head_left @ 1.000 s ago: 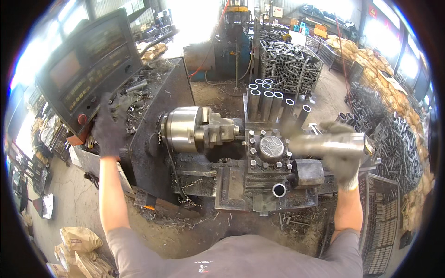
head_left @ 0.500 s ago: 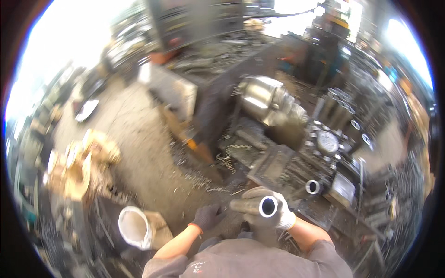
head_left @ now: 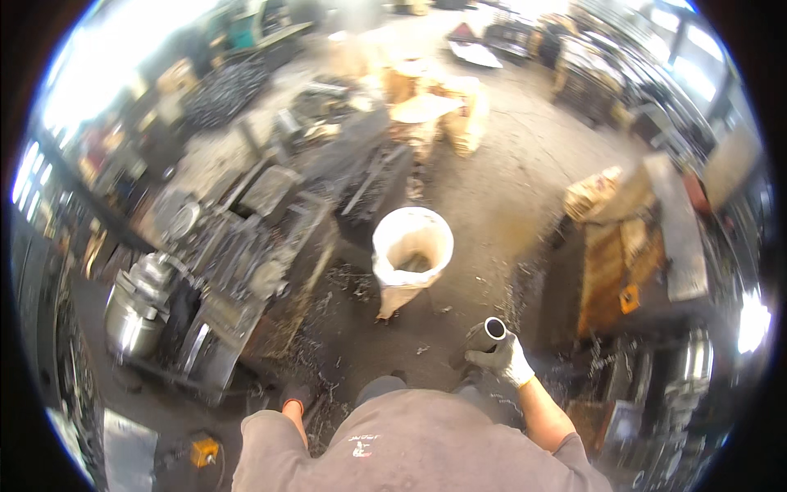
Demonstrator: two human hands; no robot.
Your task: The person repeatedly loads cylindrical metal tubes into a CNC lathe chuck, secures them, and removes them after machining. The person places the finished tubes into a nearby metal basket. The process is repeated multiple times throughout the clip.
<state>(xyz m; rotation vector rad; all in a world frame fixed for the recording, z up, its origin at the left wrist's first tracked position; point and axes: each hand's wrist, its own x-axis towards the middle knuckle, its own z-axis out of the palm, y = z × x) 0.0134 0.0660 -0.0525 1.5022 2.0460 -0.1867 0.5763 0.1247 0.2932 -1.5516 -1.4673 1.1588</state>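
Note:
A short metal tube [head_left: 476, 337] is gripped in my right hand [head_left: 507, 359], which wears a light work glove. Its bright ring-shaped end with a dark bore points up toward me. My left hand [head_left: 293, 385] is in a dark glove, low beside my body, below an orange-red band at the wrist; its fingers are too dark and small to make out. Ahead of me on the floor is a white round container [head_left: 379, 256], wide-mouthed and tapering to a crumpled tan lower part, with something dark at the bottom inside.
To the left stands a lathe-like machine with a shiny chuck [head_left: 131, 316] and a greasy bed. Crumpled tan sacks [head_left: 463, 123] lie farther ahead. A rusty cabinet [head_left: 602, 275] stands at the right. Metal shavings litter the floor, and a small yellow box [head_left: 205, 451] sits at lower left.
My view has swung left, away from the machine with the tubes, so the white container is now straight ahead. The tube stays in my right hand; my left arm has dropped toward my side.

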